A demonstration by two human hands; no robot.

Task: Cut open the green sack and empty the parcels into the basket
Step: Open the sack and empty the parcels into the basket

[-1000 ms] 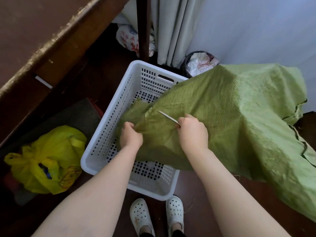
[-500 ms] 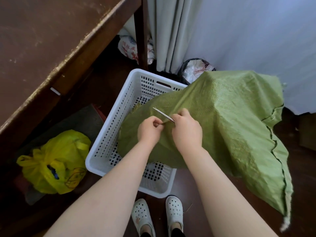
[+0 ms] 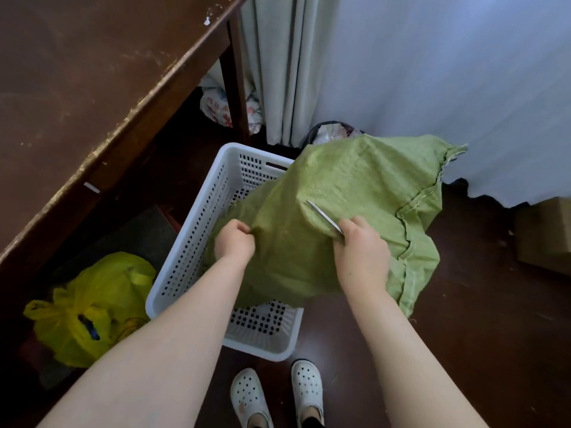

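Note:
The green woven sack is bunched up over the right half of the white perforated basket, which stands on the dark floor. My left hand grips a fold of the sack at its left edge, above the basket. My right hand clutches the sack farther right and also holds closed metal scissors, blades pointing up and left across the fabric. No parcels are visible; the sack hides most of the basket's inside.
A dark wooden table and its leg border the left. A yellow plastic bag lies left of the basket. Curtain, bin and printed bag stand behind. A cardboard box sits right. My white shoes are below.
My hands have moved apart along the sack, left hand to its left edge, right hand to the right. The sack has gathered into a tighter bundle over the basket.

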